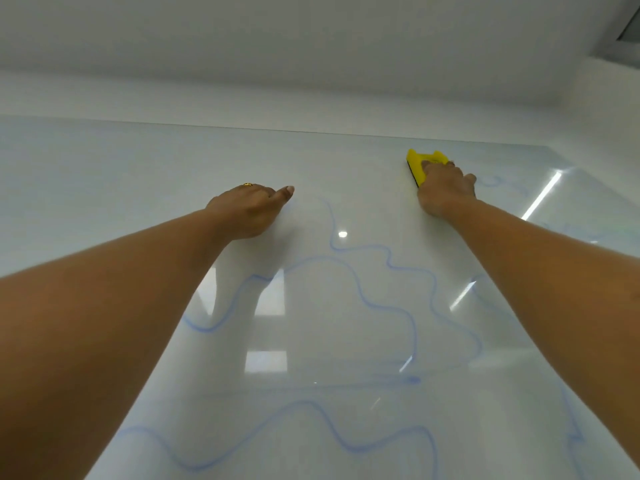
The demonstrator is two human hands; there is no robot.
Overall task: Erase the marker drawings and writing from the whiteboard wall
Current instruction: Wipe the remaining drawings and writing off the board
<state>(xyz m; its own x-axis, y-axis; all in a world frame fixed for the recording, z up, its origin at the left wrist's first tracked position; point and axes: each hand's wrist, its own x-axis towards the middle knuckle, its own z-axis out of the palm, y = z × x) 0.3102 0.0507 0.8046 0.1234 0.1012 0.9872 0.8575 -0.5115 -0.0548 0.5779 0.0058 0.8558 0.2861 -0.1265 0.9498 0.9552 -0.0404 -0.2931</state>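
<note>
Glossy white whiteboard wall fills most of the view, seen from below, with a plain white ceiling above its top edge and bright reflections of lights scattered across its surface. Wavy blue marker lines loop over the board between the two forearms and below both hands, and fainter blue marks lie just to the outer side of the right hand. A yellow plastic eraser with a dark felt pad sits pressed against the board near its top edge, just above the right hand, whose fingers are wrapped over the eraser's back, gripping it. Well apart on the other side, the left hand rests flat against the board, loosely spread and grasping nothing, thumb pointing toward the right hand, a gold ring on one finger. Both bare forearms reach up from the lower corners.
</note>
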